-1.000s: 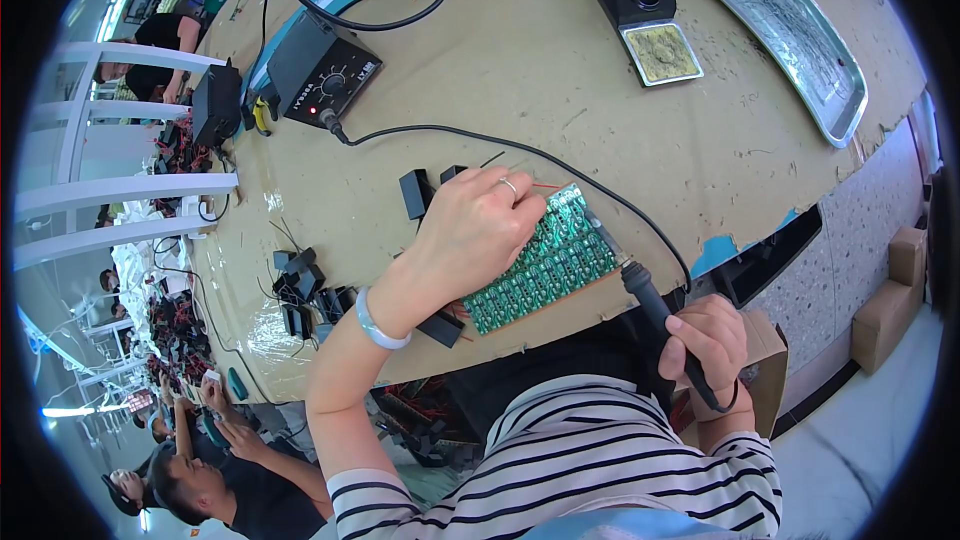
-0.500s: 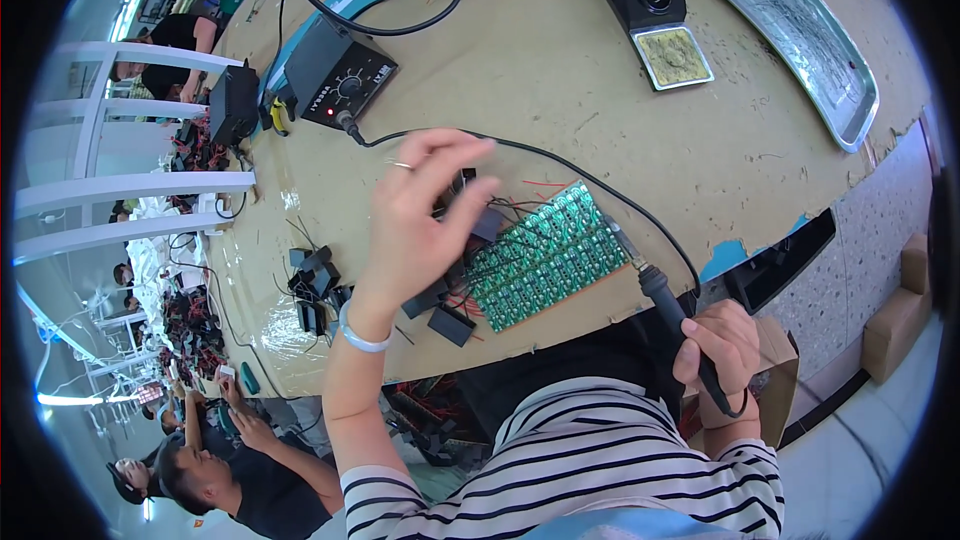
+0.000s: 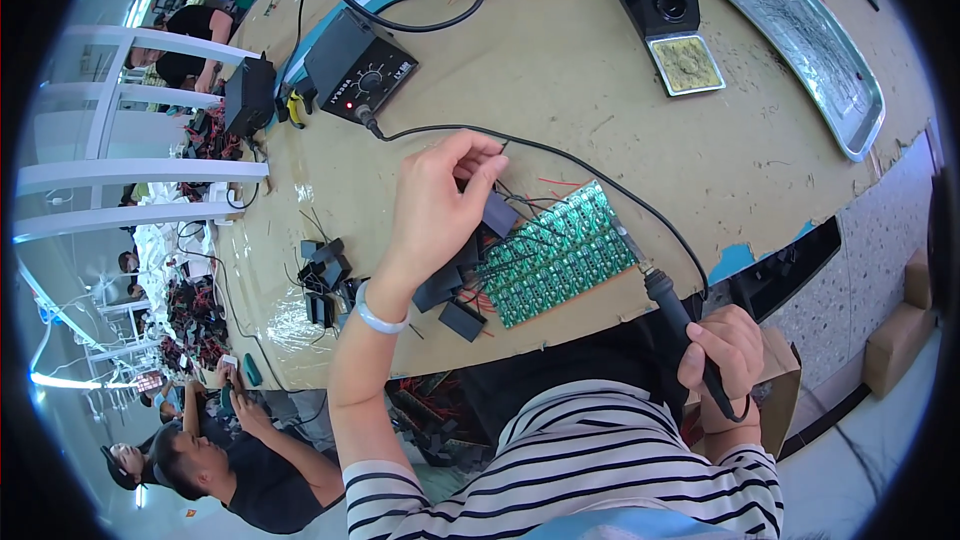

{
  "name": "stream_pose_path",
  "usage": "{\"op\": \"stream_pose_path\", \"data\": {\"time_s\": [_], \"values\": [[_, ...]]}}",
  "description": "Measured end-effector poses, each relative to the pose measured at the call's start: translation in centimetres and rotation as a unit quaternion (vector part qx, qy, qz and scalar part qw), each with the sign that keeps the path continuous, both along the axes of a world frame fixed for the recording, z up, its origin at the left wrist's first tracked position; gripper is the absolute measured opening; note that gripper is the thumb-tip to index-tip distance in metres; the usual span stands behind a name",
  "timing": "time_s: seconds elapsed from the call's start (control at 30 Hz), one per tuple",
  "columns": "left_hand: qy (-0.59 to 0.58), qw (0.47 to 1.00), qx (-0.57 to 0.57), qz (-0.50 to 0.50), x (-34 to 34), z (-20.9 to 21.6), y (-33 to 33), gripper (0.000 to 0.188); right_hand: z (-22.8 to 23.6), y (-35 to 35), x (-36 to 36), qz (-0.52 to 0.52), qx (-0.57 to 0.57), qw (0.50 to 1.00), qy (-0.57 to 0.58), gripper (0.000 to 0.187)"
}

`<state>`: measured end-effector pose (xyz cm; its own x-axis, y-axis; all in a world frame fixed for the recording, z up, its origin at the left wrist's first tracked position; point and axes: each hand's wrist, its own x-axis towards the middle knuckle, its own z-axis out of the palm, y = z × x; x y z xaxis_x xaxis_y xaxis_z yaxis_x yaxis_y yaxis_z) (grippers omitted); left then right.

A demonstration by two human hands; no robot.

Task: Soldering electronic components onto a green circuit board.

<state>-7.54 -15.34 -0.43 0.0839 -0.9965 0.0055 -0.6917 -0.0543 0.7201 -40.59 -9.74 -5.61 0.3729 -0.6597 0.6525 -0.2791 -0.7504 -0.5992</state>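
Note:
My right hand (image 3: 728, 348) is wrapped round the grip of a soldering iron (image 3: 668, 302), whose tip reaches the right edge of a green circuit board panel (image 3: 560, 258). Up and to the left of the panel, my left hand (image 3: 445, 190) is closed in a pinch, with the dark end of a thin black wire (image 3: 504, 148) showing at its fingertips. Black rectangular boxes (image 3: 463, 320) with wires lie along the panel's left side, partly under my left hand. Several black wires run from there across the panel. Red wires stick out at its edges.
A soldering station (image 3: 362, 68) stands at upper left, its cable (image 3: 590, 175) curving past the panel. An iron holder (image 3: 655, 0) with a yellow sponge (image 3: 688, 64) and a metal tray (image 3: 800, 50) sit at far right. More black boxes (image 3: 322, 275) lie left. Co-workers (image 3: 240, 460) are beyond.
My left hand's fingers have come together into a pinch on the black wire. My right hand keeps the soldering iron at the panel's edge. The whole view has shifted slightly.

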Motion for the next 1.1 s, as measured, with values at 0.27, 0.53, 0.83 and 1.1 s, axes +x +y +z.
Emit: {"op": "stream_pose_path", "data": {"time_s": [0.27, 0.53, 0.83, 1.1], "values": [[0.277, 0.958, -0.061, -0.043, -1.1, 0.8, 0.3, 0.007, 0.1, 0.5, -0.8, -0.004, 0.019, 1.000, 0.000, 0.023], [-0.092, 0.965, -0.069, -0.236, -2.2, 0.2, 0.7, 0.016, -0.3, 0.3, -0.3, 0.000, 0.022, 1.000, -0.023, 0.009], [-0.167, 0.938, -0.117, -0.281, -3.3, -1.5, 0.7, 0.013, -1.1, 0.3, 0.1, 0.043, 0.037, 0.998, -0.015, 0.026], [-0.170, 0.938, -0.126, -0.273, -3.5, -2.2, 0.8, 0.011, -1.1, 0.2, 0.5, 0.049, 0.039, 0.998, -0.005, 0.024]]}}
